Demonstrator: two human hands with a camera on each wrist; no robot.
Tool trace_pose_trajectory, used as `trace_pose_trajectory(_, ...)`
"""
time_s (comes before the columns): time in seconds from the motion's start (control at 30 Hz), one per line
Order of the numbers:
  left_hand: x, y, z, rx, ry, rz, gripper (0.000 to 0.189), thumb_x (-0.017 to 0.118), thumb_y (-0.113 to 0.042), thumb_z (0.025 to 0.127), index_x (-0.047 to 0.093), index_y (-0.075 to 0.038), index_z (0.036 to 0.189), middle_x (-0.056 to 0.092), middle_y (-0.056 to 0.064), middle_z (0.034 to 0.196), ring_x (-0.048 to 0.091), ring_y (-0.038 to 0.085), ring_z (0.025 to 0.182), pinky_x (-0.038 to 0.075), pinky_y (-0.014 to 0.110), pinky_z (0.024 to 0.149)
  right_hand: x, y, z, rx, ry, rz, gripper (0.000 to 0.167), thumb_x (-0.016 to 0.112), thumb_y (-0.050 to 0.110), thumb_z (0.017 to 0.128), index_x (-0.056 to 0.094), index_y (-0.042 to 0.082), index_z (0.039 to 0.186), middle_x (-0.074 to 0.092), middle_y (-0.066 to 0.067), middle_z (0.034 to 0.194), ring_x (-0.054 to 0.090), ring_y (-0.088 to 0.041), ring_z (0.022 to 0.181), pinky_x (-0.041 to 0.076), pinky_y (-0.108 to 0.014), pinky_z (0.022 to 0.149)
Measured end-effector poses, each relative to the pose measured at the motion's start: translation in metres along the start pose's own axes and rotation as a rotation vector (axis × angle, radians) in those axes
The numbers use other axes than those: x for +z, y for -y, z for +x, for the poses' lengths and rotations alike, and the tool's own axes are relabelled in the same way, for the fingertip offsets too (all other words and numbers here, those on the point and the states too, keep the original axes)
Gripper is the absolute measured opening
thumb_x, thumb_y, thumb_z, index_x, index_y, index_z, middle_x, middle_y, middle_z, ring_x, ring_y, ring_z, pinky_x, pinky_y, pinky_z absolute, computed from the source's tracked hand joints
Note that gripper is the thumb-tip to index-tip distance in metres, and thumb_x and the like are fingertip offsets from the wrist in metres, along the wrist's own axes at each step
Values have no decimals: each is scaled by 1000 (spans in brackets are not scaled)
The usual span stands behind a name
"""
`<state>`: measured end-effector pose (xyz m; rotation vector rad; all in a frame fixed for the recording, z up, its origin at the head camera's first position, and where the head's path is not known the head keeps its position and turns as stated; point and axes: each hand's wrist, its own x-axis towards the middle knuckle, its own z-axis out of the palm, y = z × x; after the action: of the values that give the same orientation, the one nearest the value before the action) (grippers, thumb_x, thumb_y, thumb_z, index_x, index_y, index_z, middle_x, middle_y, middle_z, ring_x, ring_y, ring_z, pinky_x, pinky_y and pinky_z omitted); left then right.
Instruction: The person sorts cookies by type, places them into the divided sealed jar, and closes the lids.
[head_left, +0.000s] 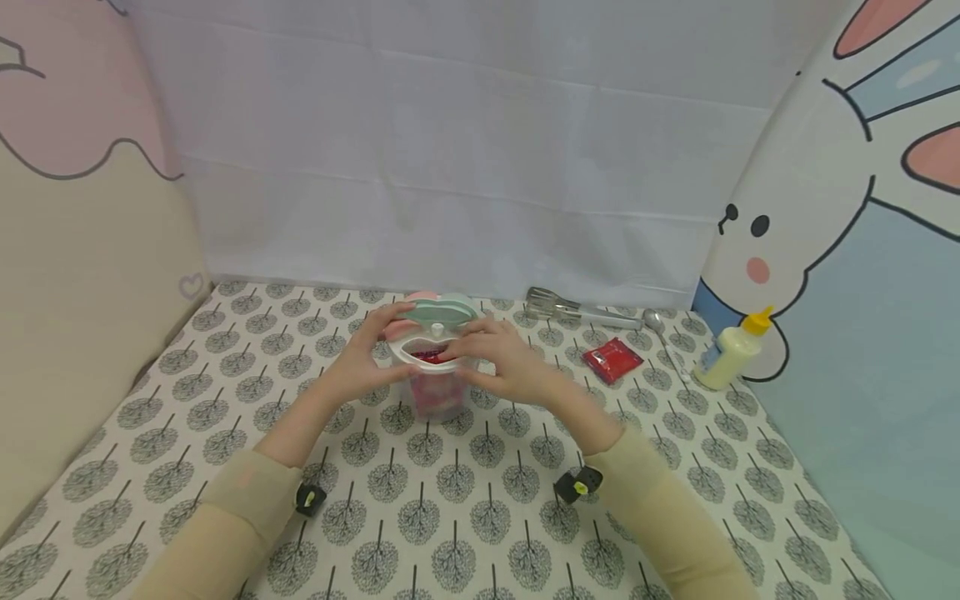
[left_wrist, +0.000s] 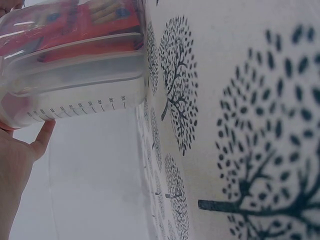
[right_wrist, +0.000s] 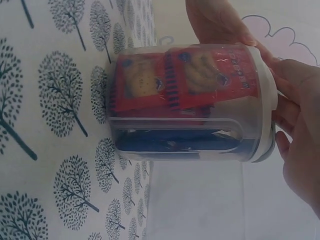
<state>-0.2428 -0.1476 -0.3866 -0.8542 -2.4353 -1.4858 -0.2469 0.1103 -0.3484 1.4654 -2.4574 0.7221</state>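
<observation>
A clear plastic canister (head_left: 438,400) stands upright on the table, with a pink-and-green flip lid. Its green flap (head_left: 442,313) is raised, and a red packet (head_left: 427,357) shows in the opening. My left hand (head_left: 358,360) grips the lid's left side, thumb at the near rim. From the right, my right hand (head_left: 510,360) reaches over the rim, fingers extended onto the red packet in the opening; its fingertips are partly hidden. Through the wall in the right wrist view, red snack packets (right_wrist: 200,77) and a dark blue item (right_wrist: 175,141) are visible.
Right of the canister lies another red packet (head_left: 612,360). Behind it are metal tongs (head_left: 585,313) and a spoon (head_left: 663,340). A cream bottle with a yellow cap (head_left: 726,357) stands near the right edge. White cloth (head_left: 450,167) hangs behind the table.
</observation>
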Motion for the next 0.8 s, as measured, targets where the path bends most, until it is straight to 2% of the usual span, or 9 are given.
trace_pose_trajectory(0.1, -2, -13, -1, 21, 5, 5, 82, 76, -1, 73, 32, -9, 142, 36, 18, 140, 45, 36, 120, 39, 56, 98, 3, 1, -1, 15, 14, -58, 30, 60, 32, 92, 64, 22, 120, 65, 9, 119, 45, -16, 121, 32, -44, 105)
trace_pose_trajectory(0.17, -3, -15, -1, 22, 7, 6, 82, 76, -2, 74, 32, -10, 142, 37, 18, 139, 45, 36, 119, 39, 57, 98, 4, 2, -2, 11, 4, -55, 31, 60, 32, 91, 63, 22, 121, 64, 9, 120, 45, -17, 122, 31, -45, 107)
trace_pose_trajectory(0.37, 0, 13, 1, -32, 0, 31, 88, 81, -15, 73, 32, -27, 144, 36, 5, 146, 35, 35, 132, 29, 66, 103, -5, 2, -9, -10, -36, 52, 35, 63, 23, 90, 62, 15, 123, 61, -1, 128, 45, -23, 126, 32, -44, 110)
trace_pose_trajectory(0.5, 0, 17, 0, -38, -8, 48, 89, 83, -24, 71, 32, -35, 143, 37, 1, 146, 32, 35, 135, 26, 69, 103, -22, 0, -20, 2, -66, 119, 36, 64, 18, 90, 60, 11, 125, 60, -2, 128, 46, -24, 125, 36, -42, 108)
trace_pose_trajectory(0.67, 0, 18, 0, -45, -15, 46, 88, 83, -26, 71, 33, -38, 142, 37, -1, 147, 33, 35, 134, 27, 70, 102, -43, -16, -42, 80, -118, 96, 39, 66, 17, 88, 59, 12, 126, 59, 1, 128, 45, -21, 125, 36, -43, 108)
trace_pose_trajectory(0.73, -1, 8, 0, -58, -10, 45, 87, 83, -22, 71, 33, -33, 142, 37, 2, 147, 34, 35, 133, 27, 69, 103, -50, -25, -53, 122, -133, 79, 41, 67, 17, 88, 58, 14, 128, 59, -2, 129, 44, -24, 126, 34, -45, 109)
trace_pose_trajectory(0.8, 0, 6, 0, -59, -8, 34, 87, 82, -18, 71, 33, -28, 143, 39, 5, 145, 35, 36, 132, 26, 69, 103, -56, -36, -65, 178, -144, 59, 43, 67, 18, 88, 56, 16, 130, 57, -3, 131, 43, -25, 127, 33, -47, 110)
